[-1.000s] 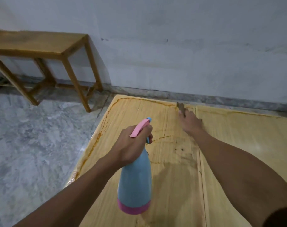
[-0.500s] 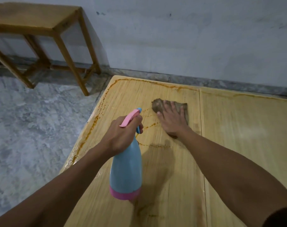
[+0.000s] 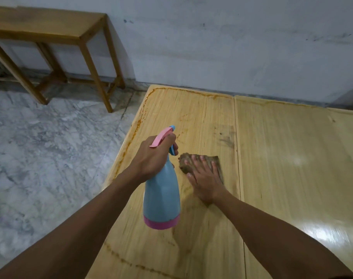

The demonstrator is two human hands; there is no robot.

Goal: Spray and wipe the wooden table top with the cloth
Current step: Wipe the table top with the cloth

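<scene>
Cloth: brown, largely covered by the flat right hand; only its far edge and corners show.
Spray bottle: neck and trigger wrapped by the left hand; nozzle tip barely visible.
Wooden table top: cut off at 3 and 6 o'clock; right side smeared by motion blur.
Bench: at 10 o'clock, cropped by the left edge.
Forearms: run out of frame at 6 o'clock.

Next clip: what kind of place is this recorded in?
Probably a plain indoor room, perhaps in a home: a marble-patterned floor, a scuffed white wall, a bare wooden bench, and a stained wooden table top being cleaned.
</scene>
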